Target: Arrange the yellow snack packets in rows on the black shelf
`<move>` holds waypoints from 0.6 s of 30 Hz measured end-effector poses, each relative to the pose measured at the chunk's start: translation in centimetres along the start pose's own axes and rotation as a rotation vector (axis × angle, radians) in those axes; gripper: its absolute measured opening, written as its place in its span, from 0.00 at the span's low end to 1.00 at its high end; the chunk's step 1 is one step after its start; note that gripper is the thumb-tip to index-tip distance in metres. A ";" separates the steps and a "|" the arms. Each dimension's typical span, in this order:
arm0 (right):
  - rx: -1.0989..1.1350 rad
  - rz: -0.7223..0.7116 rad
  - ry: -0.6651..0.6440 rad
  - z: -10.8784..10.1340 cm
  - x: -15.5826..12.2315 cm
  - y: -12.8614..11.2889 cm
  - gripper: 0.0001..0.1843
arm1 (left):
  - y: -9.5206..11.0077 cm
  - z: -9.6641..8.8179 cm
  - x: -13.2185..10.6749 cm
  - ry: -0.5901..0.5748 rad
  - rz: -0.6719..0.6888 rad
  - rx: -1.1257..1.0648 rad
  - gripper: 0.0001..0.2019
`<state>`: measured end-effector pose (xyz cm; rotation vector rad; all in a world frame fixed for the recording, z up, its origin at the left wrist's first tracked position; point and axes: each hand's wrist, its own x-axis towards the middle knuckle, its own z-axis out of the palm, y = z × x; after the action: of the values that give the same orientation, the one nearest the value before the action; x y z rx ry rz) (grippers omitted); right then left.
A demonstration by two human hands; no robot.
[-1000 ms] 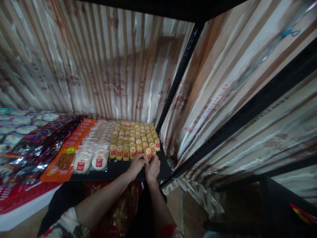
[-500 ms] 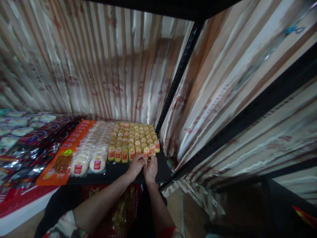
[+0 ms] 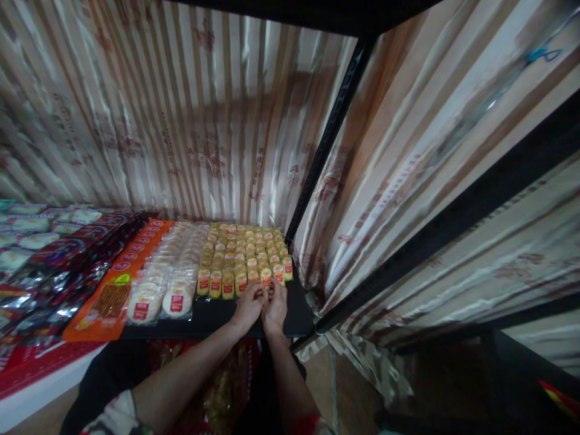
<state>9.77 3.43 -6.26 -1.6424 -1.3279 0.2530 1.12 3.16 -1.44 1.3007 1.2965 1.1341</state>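
At the front row of small yellow wrapped snacks, both my hands come together. Between their fingertips stands one small yellow snack pack with a red and white label, upright in line with its neighbours. My left hand is closed, its thumb and fingers pinching the pack's lower left side. My right hand is closed at the lower right side of the same pack. The fingers hide its bottom end. Behind it, several rows of like packs run back across the black shelf.
Left of the yellow packs lie rows of round white crackers in clear wrap. Beyond them are an orange bag and dark shiny packets. A black shelf post rises at the right, before a striped plastic sheet. Below the shelf sits a red-edged clear bag.
Almost nothing differs. Both hands stay at the same yellow pack, with their fingers shifted very slightly, and the view has moved a little.
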 end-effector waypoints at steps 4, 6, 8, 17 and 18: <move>0.014 -0.016 0.005 0.2 0.0 0.3 0.20 | 0.3 -0.2 -0.3 0.000 0.066 0.069 0.15; 0.019 -0.014 -0.004 0.3 0.0 0.4 0.20 | 0.4 -0.2 -0.4 -0.005 0.081 0.111 0.16; 0.017 -0.008 -0.013 0.3 -0.1 0.5 0.20 | 0.5 -0.1 -0.5 -0.014 0.075 0.154 0.17; 0.056 0.029 -0.037 -0.3 -0.2 0.1 0.21 | 1.0 0.0 -0.9 -0.074 0.104 0.343 0.20; 0.063 0.033 -0.044 -0.2 -0.2 0.1 0.22 | 1.0 0.0 -0.9 -0.079 0.107 0.368 0.20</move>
<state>9.94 3.11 -6.34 -1.6150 -1.3133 0.3487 1.27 2.26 -0.44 1.6840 1.4358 0.9320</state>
